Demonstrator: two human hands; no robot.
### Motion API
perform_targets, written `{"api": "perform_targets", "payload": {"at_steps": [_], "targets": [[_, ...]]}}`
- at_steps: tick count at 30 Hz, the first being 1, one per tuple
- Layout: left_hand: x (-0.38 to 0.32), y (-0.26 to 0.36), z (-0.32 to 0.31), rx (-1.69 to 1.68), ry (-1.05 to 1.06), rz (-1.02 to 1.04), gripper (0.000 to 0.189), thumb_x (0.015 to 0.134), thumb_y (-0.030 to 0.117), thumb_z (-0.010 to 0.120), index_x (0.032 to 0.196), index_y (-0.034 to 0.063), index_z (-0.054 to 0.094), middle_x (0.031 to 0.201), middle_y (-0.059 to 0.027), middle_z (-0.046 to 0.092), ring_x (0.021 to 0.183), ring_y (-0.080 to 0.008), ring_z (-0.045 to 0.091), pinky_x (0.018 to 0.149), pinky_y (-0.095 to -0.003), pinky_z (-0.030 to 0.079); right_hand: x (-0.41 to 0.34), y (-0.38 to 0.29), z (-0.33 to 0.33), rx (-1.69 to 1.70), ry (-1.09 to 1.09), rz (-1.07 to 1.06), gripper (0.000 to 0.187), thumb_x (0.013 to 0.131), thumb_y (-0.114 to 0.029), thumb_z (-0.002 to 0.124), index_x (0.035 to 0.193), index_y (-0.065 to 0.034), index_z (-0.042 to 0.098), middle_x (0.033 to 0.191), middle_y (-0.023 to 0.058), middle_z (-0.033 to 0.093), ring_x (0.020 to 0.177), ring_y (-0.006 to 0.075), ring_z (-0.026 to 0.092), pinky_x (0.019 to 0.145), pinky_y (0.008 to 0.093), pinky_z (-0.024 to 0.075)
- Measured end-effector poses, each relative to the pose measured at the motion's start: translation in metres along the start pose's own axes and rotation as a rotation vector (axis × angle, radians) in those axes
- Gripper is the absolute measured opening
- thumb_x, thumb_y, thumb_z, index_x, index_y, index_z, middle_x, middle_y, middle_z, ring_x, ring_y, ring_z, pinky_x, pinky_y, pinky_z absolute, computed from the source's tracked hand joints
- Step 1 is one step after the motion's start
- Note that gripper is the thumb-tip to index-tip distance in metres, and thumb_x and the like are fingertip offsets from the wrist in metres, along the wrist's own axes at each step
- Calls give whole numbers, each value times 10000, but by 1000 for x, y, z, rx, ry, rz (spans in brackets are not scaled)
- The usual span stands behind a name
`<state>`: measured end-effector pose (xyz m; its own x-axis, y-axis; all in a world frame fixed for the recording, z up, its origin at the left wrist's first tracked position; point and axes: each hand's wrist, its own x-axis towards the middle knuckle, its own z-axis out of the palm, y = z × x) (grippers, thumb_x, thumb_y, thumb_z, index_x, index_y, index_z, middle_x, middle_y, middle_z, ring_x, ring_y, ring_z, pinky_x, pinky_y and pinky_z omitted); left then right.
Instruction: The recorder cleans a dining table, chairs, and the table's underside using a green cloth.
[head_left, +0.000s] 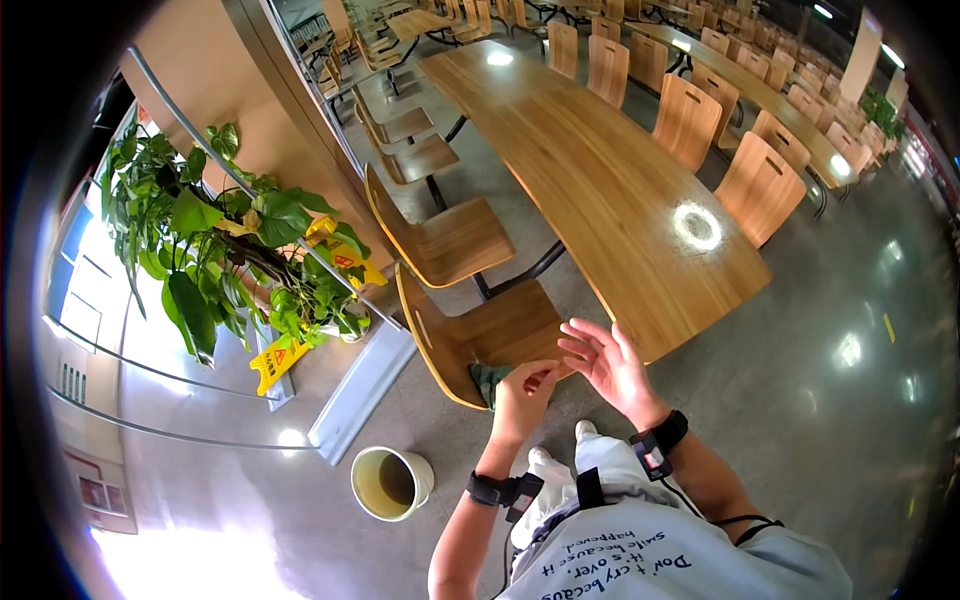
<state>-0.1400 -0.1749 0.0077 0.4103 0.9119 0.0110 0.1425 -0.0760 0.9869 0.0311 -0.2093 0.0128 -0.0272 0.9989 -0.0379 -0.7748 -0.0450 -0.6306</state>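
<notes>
My left hand (525, 397) is raised with its fingers curled, above the near edge of a curved wooden chair seat (517, 326). A dark green cloth (489, 381) lies on that seat, partly hidden behind this hand; whether the fingers touch it I cannot tell. To the right, my right hand (609, 367) stands with fingers apart and nothing in it, close to the near end of a long wooden table (600, 187). Both wrists wear black straps with small devices. A pale bucket (392, 484) holding dark liquid stands on the floor at the lower left.
More bentwood chairs (450, 236) line both sides of the table. At the left are a leafy potted plant (225, 247), yellow caution signs (279, 361), a glass partition with a metal base rail (364, 390), and a pillar (262, 112). Further tables and chairs fill the background.
</notes>
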Motion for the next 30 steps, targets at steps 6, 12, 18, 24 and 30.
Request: {"api": "perform_targets", "payload": {"at_steps": [6,12,18,24,30], "targets": [[8,17,18,46,23,47,170,833,82,649,976,-7,666,816,-86,665,678,-101,593,636,-231,482,-4,-11,-3,-7,-20,-47,599,973,-485,317,1321,-8,419,1345,117,444,1208,246,467,1020,394,381],[10,15,29,9,-12,70,146,838,73,642,956,-8,669,775,-70,664,648,-96,590,609,-233,480,-10,-18,-13,-96,-26,-85,579,984,-462,302,1321,-5,416,1346,119,442,1187,242,482,1015,399,386],[16,14,31,116,-50,159,113,819,61,649,909,-5,665,738,-49,651,630,-91,577,598,-236,475,-15,-16,-23,-249,-49,-115,532,996,-413,299,1309,-1,425,1325,116,460,1183,230,490,1008,390,386],[23,-27,37,57,-97,49,124,781,61,644,880,-13,629,702,-43,621,640,-91,566,604,-241,475,-21,-11,-25,-448,-60,-27,541,985,-426,321,1308,-2,418,1327,128,451,1164,225,496,987,382,396],[10,-113,41,-145,-89,-321,240,880,176,480,790,-28,568,690,-74,602,575,-126,554,535,-270,461,-28,-12,-38,-1132,-153,21,333,975,-189,441,1266,-27,459,1300,119,444,1154,210,505,992,334,387]]}}
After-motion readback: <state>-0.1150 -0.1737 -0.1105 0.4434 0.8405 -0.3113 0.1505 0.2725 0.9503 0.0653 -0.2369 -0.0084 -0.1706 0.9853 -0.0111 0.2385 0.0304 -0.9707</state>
